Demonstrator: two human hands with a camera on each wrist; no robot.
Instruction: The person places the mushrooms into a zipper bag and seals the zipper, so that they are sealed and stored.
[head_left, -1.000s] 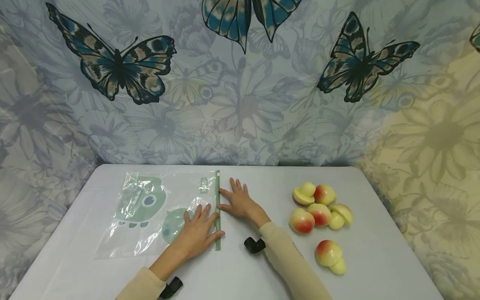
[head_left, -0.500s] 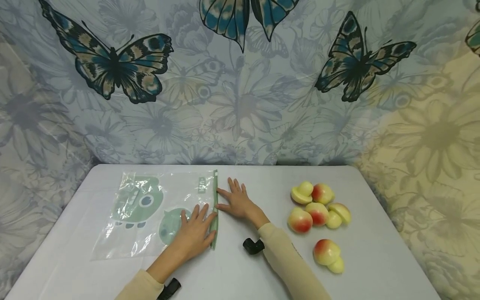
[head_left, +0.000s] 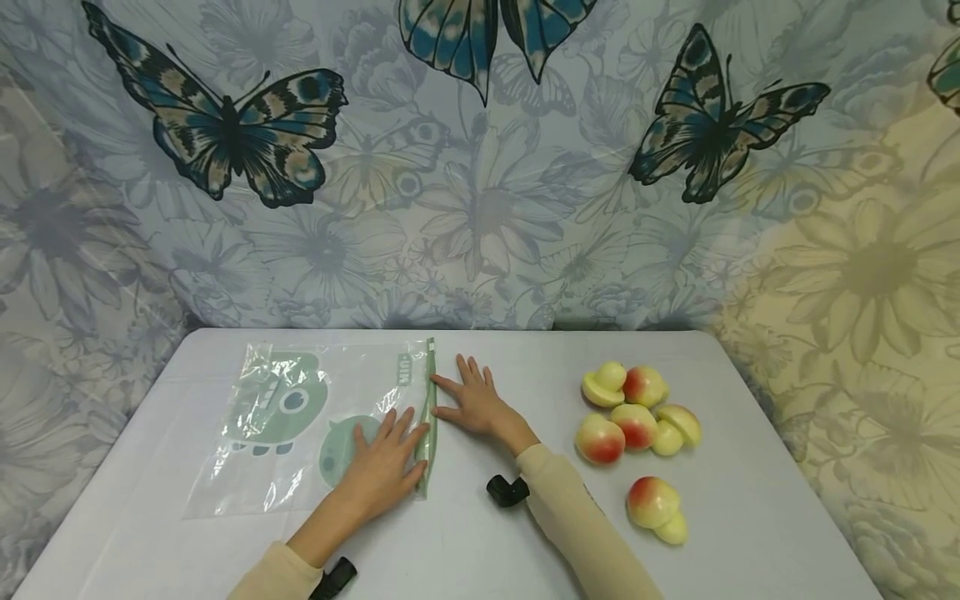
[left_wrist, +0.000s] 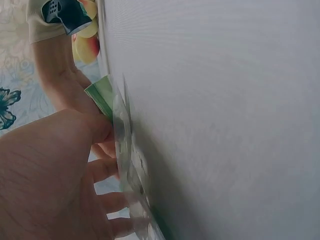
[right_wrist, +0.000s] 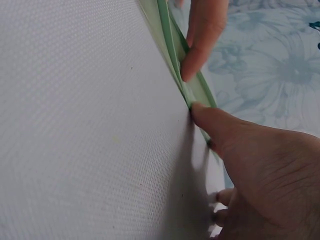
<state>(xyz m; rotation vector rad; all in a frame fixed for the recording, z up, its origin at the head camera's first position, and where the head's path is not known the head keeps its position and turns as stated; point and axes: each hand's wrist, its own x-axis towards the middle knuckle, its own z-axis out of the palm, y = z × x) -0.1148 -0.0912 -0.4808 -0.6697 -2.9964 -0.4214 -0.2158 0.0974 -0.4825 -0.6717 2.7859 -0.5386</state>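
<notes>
A butterfly-printed backdrop [head_left: 487, 250] hangs behind the white table surface [head_left: 517, 542]. On the surface's left half lies a clear zip bag [head_left: 307, 433] printed with green animal shapes, its top near the far edge.

The left hand [head_left: 382, 471] rests on the bag with fingers spread, its thumb at the green strip [head_left: 430, 393] along the bag's right side. The right hand [head_left: 480, 404] is also spread, thumb and index fingertip meeting that strip from the right; I cannot tell whether either tip has slipped between its layers.

Toward the right edge sits a cluster of red-and-yellow fruit pieces [head_left: 636, 427], with a separate fruit pair [head_left: 652, 502] nearer the front.

The left thumb, which reached past the strip a second ago, has drawn back onto it. The right wrist view shows two green bands apart, which suggests the bag's mouth is parting.
</notes>
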